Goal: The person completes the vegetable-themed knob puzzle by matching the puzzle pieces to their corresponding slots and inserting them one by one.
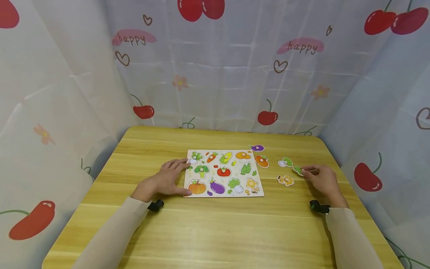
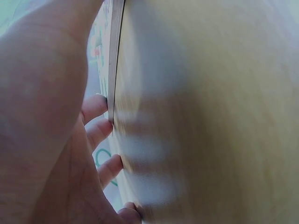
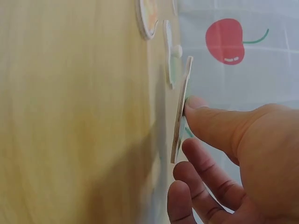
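Observation:
A wooden vegetable puzzle board [image 1: 205, 179] lies on the table, printed with pictures; pieces such as the tomato [image 1: 223, 172] sit in it. My left hand [image 1: 166, 179] rests at the board's left edge, thumb on the near corner, fingers spread; in the left wrist view fingertips touch the board edge [image 2: 113, 70]. At the right, my right hand [image 1: 322, 181] pinches a green puzzle piece [image 1: 297, 170] between thumb and index finger. Seen edge-on in the right wrist view, this piece [image 3: 181, 116] is tilted; its picture is mostly hidden.
Loose pieces lie right of the board: an eggplant piece [image 1: 258, 148], a pumpkin piece [image 1: 261, 161], a leafy cabbage piece [image 1: 284, 161] and a mushroom piece [image 1: 286, 180]. Printed curtains [image 1: 218, 93] stand behind and beside the wooden table [image 1: 228, 231].

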A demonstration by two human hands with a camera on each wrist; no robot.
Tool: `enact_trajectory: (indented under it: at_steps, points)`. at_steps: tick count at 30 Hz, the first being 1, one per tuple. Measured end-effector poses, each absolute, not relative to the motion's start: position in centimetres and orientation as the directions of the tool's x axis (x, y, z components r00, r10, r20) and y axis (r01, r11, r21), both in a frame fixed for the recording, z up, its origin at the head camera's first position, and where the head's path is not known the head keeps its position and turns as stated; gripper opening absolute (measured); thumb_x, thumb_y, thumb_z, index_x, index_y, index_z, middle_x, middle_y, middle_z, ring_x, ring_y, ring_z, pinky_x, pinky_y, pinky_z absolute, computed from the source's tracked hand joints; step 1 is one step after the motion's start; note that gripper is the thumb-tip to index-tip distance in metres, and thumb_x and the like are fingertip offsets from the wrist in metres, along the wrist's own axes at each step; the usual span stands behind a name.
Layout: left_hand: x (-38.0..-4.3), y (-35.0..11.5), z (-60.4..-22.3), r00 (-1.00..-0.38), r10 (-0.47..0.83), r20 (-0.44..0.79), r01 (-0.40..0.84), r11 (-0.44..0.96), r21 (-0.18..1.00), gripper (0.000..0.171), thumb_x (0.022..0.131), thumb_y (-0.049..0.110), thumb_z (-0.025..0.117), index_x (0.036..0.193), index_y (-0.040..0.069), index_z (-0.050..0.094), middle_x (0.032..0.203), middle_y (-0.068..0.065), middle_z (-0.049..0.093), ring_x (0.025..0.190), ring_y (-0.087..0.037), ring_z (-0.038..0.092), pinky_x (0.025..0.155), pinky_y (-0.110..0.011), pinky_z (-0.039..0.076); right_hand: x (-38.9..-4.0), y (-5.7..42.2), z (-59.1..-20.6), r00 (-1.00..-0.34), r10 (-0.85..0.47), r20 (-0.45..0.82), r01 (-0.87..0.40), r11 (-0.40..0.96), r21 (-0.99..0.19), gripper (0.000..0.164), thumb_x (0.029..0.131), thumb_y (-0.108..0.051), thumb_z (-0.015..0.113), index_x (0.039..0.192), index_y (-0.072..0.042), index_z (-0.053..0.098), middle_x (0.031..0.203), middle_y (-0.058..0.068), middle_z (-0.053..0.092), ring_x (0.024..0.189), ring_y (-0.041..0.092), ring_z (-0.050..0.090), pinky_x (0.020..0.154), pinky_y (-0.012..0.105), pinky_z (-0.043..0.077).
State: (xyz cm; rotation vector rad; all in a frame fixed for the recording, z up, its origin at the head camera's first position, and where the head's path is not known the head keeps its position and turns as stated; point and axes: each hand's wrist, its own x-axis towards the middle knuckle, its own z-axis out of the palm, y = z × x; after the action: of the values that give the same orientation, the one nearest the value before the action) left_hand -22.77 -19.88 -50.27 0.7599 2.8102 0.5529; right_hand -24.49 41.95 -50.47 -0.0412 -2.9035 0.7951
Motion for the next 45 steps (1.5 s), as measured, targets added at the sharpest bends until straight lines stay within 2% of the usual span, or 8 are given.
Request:
enact_trajectory:
  at_steps: [14,20,24,31,38,45]
  points:
    - [-22.9,-20.0,-50.4,-0.851,0.522,-0.068,0.455,0.795,0.401,0.118,0.095,0.069,0.09,0.181,0.007,0.038,0.192,-0.021,0.029,0.174,-0.055,0.029,0.14,-0.081,0.023,-24.3,40.3,-49.2,-0.987,-0.016,0.161,-0.099,0.848,-0.52,0.03,0.118,-0.025,0.073,0.133,-0.002,0.085,0.144,0.039,0.074,0.124,0.06,0.077,0.093,0.068,0.065]
    - [-23.0,-19.9,-50.4,-0.848,0.525,-0.072,0.462,0.799,0.385,0.118,0.095,0.07,0.089,0.181,0.008,0.038,0.192,-0.02,0.029,0.174,-0.053,0.03,0.14,-0.081,0.024,-24.4,39.3,-48.9,-0.979,-0.061,0.197,-0.161,0.825,-0.542,0.025,0.116,-0.022,0.077,0.129,-0.003,0.087,0.145,0.039,0.074,0.118,0.061,0.079,0.086,0.065,0.069]
    - [-22.9,-19.9,-50.2,-0.849,0.523,-0.073,0.458,0.797,0.393,0.118,0.095,0.069,0.089,0.181,0.006,0.038,0.192,-0.021,0.03,0.174,-0.054,0.03,0.14,-0.081,0.023,-24.3,38.8,-48.7,-0.976,-0.095,0.197,-0.192,0.806,-0.56,0.023,0.115,-0.021,0.077,0.128,-0.004,0.087,0.146,0.038,0.073,0.117,0.062,0.08,0.086,0.065,0.07]
    - [-22.9,-20.0,-50.5,-0.85,0.52,-0.078,0.454,0.801,0.39,0.12,0.095,0.07,0.09,0.182,0.007,0.037,0.193,-0.019,0.028,0.175,-0.054,0.029,0.14,-0.081,0.022,-24.3,37.2,-48.3,-0.962,-0.158,0.223,-0.26,0.782,-0.566,0.019,0.113,-0.015,0.079,0.126,-0.003,0.087,0.14,0.035,0.078,0.116,0.059,0.082,0.096,0.071,0.069]
    - [-22.9,-20.0,-50.5,-0.851,0.519,-0.08,0.452,0.802,0.391,0.12,0.095,0.071,0.089,0.182,0.008,0.036,0.194,-0.018,0.027,0.176,-0.053,0.027,0.141,-0.08,0.021,-24.6,35.0,-47.9,-0.961,-0.196,0.194,-0.272,0.783,-0.559,0.02,0.112,-0.016,0.081,0.126,-0.003,0.087,0.137,0.035,0.078,0.112,0.054,0.085,0.086,0.06,0.072]
    - [-22.9,-20.0,-50.6,-0.847,0.527,-0.063,0.465,0.794,0.392,0.119,0.095,0.071,0.089,0.181,0.006,0.037,0.192,-0.02,0.029,0.174,-0.055,0.029,0.14,-0.081,0.023,-24.8,32.8,-47.9,-0.965,-0.204,0.165,-0.262,0.79,-0.554,0.02,0.112,-0.016,0.081,0.127,-0.003,0.087,0.129,0.027,0.078,0.111,0.046,0.083,0.091,0.057,0.072]
